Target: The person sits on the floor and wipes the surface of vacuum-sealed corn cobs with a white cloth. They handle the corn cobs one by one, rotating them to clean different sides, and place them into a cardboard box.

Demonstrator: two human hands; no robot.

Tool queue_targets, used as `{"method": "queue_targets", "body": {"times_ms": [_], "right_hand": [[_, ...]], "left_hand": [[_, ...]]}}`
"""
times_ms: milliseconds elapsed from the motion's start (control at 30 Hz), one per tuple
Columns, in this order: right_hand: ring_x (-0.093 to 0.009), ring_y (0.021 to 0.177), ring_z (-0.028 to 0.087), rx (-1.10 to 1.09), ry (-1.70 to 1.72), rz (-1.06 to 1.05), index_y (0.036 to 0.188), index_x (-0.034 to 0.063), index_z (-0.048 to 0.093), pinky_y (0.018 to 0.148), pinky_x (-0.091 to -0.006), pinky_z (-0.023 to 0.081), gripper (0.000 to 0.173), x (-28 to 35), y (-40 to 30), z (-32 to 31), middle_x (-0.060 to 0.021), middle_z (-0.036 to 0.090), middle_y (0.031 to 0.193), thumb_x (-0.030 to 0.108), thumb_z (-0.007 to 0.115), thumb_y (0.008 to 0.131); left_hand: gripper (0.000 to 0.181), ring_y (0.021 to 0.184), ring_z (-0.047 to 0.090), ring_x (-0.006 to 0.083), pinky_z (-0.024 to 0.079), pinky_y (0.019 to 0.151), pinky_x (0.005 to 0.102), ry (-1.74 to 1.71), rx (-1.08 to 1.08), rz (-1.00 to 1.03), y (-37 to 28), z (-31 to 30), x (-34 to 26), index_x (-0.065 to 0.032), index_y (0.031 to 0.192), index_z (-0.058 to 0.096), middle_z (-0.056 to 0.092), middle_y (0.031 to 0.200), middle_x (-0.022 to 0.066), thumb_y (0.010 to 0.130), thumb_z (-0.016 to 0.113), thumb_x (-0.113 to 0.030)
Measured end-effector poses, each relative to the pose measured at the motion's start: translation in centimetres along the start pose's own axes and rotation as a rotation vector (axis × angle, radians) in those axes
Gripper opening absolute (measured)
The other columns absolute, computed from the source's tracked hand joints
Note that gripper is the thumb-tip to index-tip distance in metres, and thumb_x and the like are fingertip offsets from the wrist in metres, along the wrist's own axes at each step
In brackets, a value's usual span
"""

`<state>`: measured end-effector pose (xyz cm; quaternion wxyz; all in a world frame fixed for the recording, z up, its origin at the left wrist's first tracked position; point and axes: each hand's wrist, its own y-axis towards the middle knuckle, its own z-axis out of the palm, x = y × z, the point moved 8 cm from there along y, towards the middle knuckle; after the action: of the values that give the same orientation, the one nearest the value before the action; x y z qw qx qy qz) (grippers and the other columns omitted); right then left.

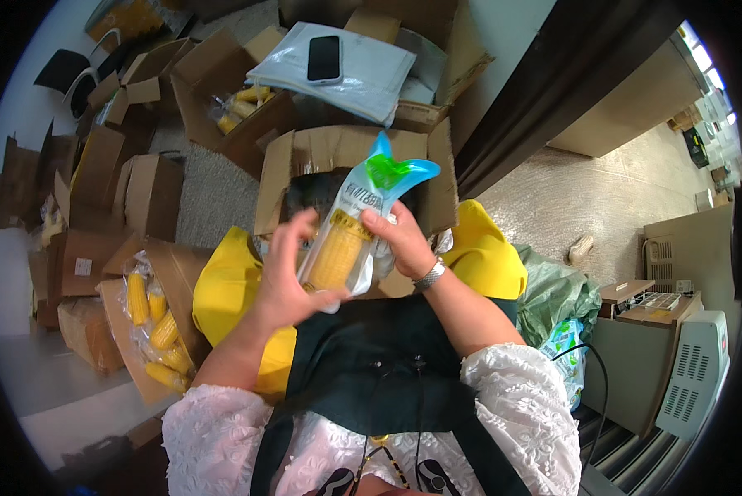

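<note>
A printed plastic pouch (363, 192) with a blue and green top holds a yellow corn cob (339, 251) seen through its clear lower part. My right hand (402, 239), with a metal watch at the wrist, grips the pouch along its right side, thumb on the front. At the pouch's lower left, my left hand (290, 276) has its thumb by the bottom edge and its fingers raised and spread, somewhat blurred; the thumb seems to touch the pouch. Beyond the pouch stands an open cardboard box (355, 137) between my knees, its inside dark and partly hidden.
Wrapped corn cobs (163, 328) lie in a carton at the left, and more (247, 105) in a carton ahead. A smartphone (324, 59) rests on white plastic bags (371, 77). Several cartons crowd the left. A green sack (554, 291) and a sealing machine (693, 372) stand right.
</note>
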<state>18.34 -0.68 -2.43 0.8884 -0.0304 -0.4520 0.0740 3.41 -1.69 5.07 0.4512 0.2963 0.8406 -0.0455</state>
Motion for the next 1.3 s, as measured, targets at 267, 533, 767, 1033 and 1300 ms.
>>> {"method": "queue_targets", "body": {"times_ms": [267,533,767,1033,1300], "right_hand": [[-0.012,0.098,0.052,-0.149,0.042,0.072,0.118,0.0005,0.049,0.086,-0.0273,0.041,0.045,-1.6,0.7,-2.0,-0.0044,0.056,0.110,0.038,0.047,0.093],[-0.010,0.091,0.055,-0.160,0.129,0.098,0.113,0.0003,0.053,0.081,-0.0255,0.043,0.039,-1.7,0.7,-1.6,-0.0036,0.059,0.105,0.034,0.046,0.094],[-0.015,0.098,0.058,-0.088,0.192,0.142,0.117,0.0001,0.051,0.086,-0.0293,0.045,0.041,-1.7,0.7,-1.0,-0.0075,0.059,0.111,0.032,0.052,0.092],[-0.011,0.088,0.055,-0.023,-0.166,0.080,0.109,-0.0009,0.059,0.080,-0.0270,0.045,0.038,-0.8,0.3,-0.3,-0.0049,0.062,0.101,0.028,0.064,0.085],[-0.007,0.089,0.053,0.174,-0.520,0.279,0.106,-0.0013,0.060,0.080,-0.0250,0.044,0.039,-3.9,0.3,-0.1,-0.0027,0.061,0.100,0.034,0.058,0.089]], "left_hand": [[0.063,0.107,0.049,0.0154,0.039,0.093,0.0304,-0.900,0.254,-0.392,0.7,3.3,4.5,0.0032,0.127,0.039,0.051,0.117,0.0090,0.076,0.072,-0.015],[0.062,0.110,0.048,0.0168,0.038,0.095,0.0309,-0.992,0.231,-0.412,0.4,3.6,5.2,0.0032,0.129,0.037,0.051,0.119,0.0093,0.079,0.069,-0.016],[0.054,0.107,0.049,0.0158,0.038,0.094,0.0299,-1.042,0.133,-0.423,0.0,3.8,5.9,0.0032,0.125,0.040,0.052,0.117,0.0084,0.082,0.065,-0.017],[0.065,0.106,0.049,0.0167,0.038,0.093,0.0305,-0.775,0.098,-0.300,1.0,2.7,6.0,0.0011,0.124,0.042,0.053,0.114,0.0080,0.075,0.074,-0.028],[0.053,0.089,0.058,0.0161,0.048,0.078,0.0283,-0.975,-0.065,-0.352,6.9,0.2,7.2,-0.0008,0.114,0.049,0.057,0.097,0.0080,0.070,0.076,-0.011]]}}
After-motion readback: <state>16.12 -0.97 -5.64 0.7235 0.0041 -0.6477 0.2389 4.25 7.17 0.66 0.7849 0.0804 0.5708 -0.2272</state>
